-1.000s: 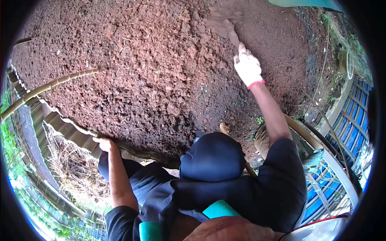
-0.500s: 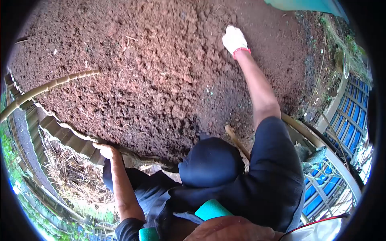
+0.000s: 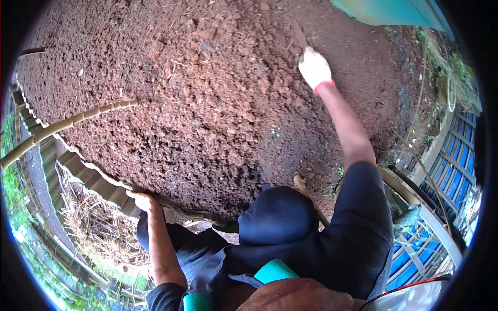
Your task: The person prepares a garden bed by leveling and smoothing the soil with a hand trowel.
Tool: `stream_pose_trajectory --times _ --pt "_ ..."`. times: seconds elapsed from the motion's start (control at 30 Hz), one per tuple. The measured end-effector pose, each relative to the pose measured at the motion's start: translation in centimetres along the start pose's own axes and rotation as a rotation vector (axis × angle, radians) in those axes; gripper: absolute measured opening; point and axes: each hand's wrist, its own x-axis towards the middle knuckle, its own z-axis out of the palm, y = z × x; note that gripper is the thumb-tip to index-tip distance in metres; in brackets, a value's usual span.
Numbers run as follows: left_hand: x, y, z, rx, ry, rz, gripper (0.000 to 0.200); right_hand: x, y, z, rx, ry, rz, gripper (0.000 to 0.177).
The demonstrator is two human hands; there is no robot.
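My right hand, in a white glove with a red cuff, is closed at the far right part of the soil bed. A narrow, flat, soil-coloured tool sticks out ahead of its fingers, touching the ground; its handle is hidden in the glove. Around it the soil is smoother and finer than the clods to the left. My left hand lies at the bed's near edge, on the rim of the corrugated edging, with fingers stretched out along it.
A curved bamboo-like stick reaches over the bed from the left. Dry straw lies below the edging. My dark-clothed knee is at the near edge, beside a wooden stick. Blue slatted panels stand at right; teal sheeting hangs top right.
My right hand has shifted slightly right and nearer, and the narrow tool now shows ahead of it. My left hand stays at the edging. The whole view has shifted a little.
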Motion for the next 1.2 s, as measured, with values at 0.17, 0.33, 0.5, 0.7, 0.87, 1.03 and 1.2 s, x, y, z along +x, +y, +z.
stream_pose_trajectory --times 0.17,0.33,0.5,0.7,0.87,1.03,1.2 --pt "-0.1 -1.3 0.3 0.196 0.092 0.206 0.061 6.3 -3.8 0.6 -0.003 -0.048 0.013 0.030" --pt "0.7 -1.7 0.4 0.343 0.068 0.192 0.055 5.1 -11.9 -3.9 0.124 0.098 -0.228 0.034" --pt "1.2 -2.5 0.9 0.363 0.102 0.316 0.043 0.0 -7.5 -5.2 0.017 0.211 -0.162 0.031" --pt "0.5 -1.4 0.4 0.182 0.023 0.223 0.047 -12.6 5.5 -4.4 -0.334 -0.297 0.028 0.029" --pt "-0.8 -0.3 0.3 0.166 0.052 0.149 0.054 -6.5 3.0 -0.8 -0.250 -0.257 -0.038 0.027" --pt "1.7 -1.4 0.7 0.105 0.008 0.059 0.063 -7.6 -1.6 -2.1 0.007 -0.302 0.070 0.027" --pt "-1.3 1.0 0.1 0.206 0.045 0.127 0.061 -13.0 -3.2 -5.1 -0.173 -0.003 -0.391 0.021"
